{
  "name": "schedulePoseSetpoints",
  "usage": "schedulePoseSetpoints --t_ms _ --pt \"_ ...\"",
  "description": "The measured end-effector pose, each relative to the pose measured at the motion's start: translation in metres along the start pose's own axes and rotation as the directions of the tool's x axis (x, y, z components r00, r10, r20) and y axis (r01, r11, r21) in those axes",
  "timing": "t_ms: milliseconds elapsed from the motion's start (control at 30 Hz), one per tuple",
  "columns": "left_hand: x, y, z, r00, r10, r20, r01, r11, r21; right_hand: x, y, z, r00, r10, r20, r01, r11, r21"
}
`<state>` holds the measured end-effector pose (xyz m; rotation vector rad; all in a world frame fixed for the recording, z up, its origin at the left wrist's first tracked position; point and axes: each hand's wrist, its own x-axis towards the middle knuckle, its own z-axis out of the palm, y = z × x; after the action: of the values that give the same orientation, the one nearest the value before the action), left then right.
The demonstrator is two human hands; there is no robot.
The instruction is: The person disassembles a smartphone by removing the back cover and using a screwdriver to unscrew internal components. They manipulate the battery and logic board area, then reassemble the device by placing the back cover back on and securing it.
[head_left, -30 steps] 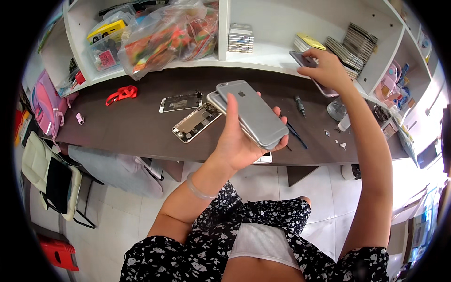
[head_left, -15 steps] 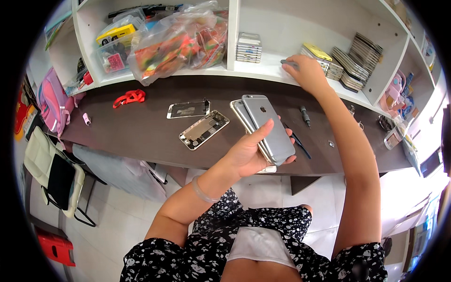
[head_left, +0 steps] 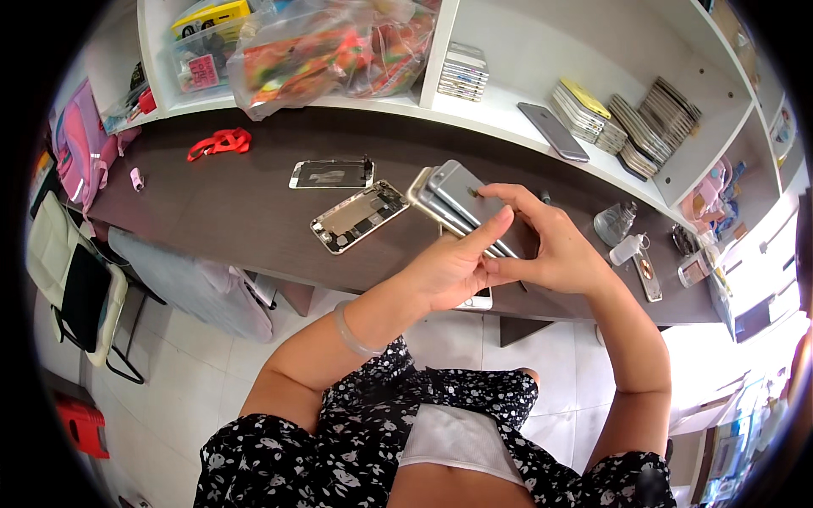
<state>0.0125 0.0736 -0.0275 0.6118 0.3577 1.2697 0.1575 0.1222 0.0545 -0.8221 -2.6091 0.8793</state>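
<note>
My left hand [head_left: 449, 271] is closed round a small stack of phones, tilted above the near part of the desk. On top is a grey phone [head_left: 455, 179], slightly askew over a pale-edged phone [head_left: 417, 196] beneath it. My right hand [head_left: 559, 245] has its fingers on the grey phone's right side, thumb by the stack's lower end. An opened phone body [head_left: 360, 218] with bared insides lies on the desk to the left, beside a detached screen [head_left: 333, 174]. Partly hidden below my left hand, a white phone [head_left: 481, 300] sits at the desk's front edge.
On the shelf lies a single dark grey phone [head_left: 553, 131], near stacked phones [head_left: 665, 118] and another stack [head_left: 463, 72]. A glass bottle [head_left: 615, 224], a white squeeze bottle [head_left: 627, 249] and a phone part [head_left: 648, 278] stand or lie at right. A red strap [head_left: 220, 144] is far left.
My right hand has left the shelf, where a grey phone now lies, and come down to the stack in my left hand. The view has shifted slightly.
</note>
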Motion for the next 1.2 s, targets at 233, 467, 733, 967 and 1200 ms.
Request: schedulePoseSetpoints --t_ms 233,467,733,967,1200 --pt "0.014 0.023 -0.002 0.982 -0.093 0.167 0.057 0.977 0.207 0.007 0.007 -0.009 0.983 -0.026 -0.180 0.047 0.992 0.117" --pt "0.001 0.089 -0.029 0.925 0.375 0.061 -0.322 0.685 0.654 0.009 -0.002 -0.059 0.874 0.087 -0.478 -0.150 0.984 -0.096" --pt "-0.001 0.169 -0.109 0.957 0.273 -0.099 0.089 0.049 0.995 0.066 0.002 -0.073 0.906 0.161 -0.391 -0.376 0.731 -0.569" --pt "-0.012 0.188 -0.161 0.950 0.295 -0.105 0.239 -0.462 0.854 0.139 0.018 -0.092 0.910 0.221 -0.351 -0.398 0.708 -0.584" --pt "-0.021 0.200 -0.168 0.982 0.140 -0.127 0.173 -0.398 0.901 0.177 0.037 -0.092 0.890 0.245 -0.384 -0.430 0.733 -0.527"
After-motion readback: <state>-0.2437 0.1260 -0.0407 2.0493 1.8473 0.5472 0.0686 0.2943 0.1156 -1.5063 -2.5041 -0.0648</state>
